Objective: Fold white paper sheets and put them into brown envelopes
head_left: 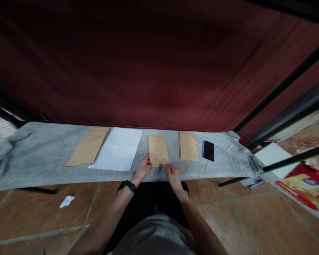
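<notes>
A small brown paper envelope (158, 148) lies flat on the grey cloth in front of me. My left hand (144, 167) is at its left edge near the lower corner, fingers curled and the index finger pointing up along the side. At the lower right corner, my right hand (173, 176) pinches the envelope's bottom edge between thumb and fingers. To the right rests a stack of similar small brown envelopes (188, 146). White paper sheets (118, 148) lie left of my hands, beside larger brown envelopes (89, 147).
A phone (208, 151) lies dark-screened on the right of the grey cloth (42, 152). Behind the narrow table hangs a dark red curtain (154, 71). Black metal bars (287, 83) flank it. A red and yellow box (305, 186) stands at right; crumpled tissue (67, 201) lies on the tiled floor.
</notes>
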Motion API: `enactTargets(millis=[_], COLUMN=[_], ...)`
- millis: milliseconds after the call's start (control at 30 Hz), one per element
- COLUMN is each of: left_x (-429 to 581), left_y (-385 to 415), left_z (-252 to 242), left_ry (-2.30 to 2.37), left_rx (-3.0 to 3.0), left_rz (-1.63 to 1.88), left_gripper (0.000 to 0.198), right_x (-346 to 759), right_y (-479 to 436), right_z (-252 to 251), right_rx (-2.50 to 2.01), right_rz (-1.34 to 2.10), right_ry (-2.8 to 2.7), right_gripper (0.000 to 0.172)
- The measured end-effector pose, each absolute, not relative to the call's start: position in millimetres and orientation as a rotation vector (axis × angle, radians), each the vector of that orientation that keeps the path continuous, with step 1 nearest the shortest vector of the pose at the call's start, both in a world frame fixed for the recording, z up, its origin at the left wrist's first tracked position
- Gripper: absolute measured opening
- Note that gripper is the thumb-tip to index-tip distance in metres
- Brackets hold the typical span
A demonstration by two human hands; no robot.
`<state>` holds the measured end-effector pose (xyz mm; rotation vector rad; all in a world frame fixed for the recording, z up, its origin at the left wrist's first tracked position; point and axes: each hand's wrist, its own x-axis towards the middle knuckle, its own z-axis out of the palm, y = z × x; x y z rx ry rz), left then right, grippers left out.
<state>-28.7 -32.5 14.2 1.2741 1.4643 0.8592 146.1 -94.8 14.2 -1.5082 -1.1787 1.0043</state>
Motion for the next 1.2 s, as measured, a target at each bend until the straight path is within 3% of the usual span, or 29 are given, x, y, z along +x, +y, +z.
enactTargets(millis=[133,267,433,600,733,1200], left_x=[-38.5,-39.4,-23.6,5.7,18.9,35.5], left_y=[-27.1,-27.2,-32.1,-15.8,13.0,100.3], left_z=[15.5,20.5,25.4,15.2,1.5,-3.3], left_ry=[1.525,1.625,1.835,1.453,1.446,1.583], left_rx=[1.437,1.737,2.219,2.599,2.629,2.589], left_rz=[0.756,0.687,0.617,0.411,0.287,0.336], left_gripper=[0.068,0.056,0.044,0.046,0.053,0.059], right_x=[159.4,163.6,163.1,161.3,160.4,156.9], right_y=[-103.2,-106.1,-105.8,-104.2,-103.2,-99.4], right_z=[12.3,4.1,-4.1,-4.2,-1.5,2.5], right_rx=[-1.557,-1.536,-1.555,-1.556,-1.557,-1.555], right_rz=[0.365,0.131,0.075,0.112,0.125,0.098], right_ry=[-1.865,-2.196,-2.228,-2.181,-2.156,-2.145], right_gripper=[0.038,0.045,0.048,0.045,0.044,0.047])
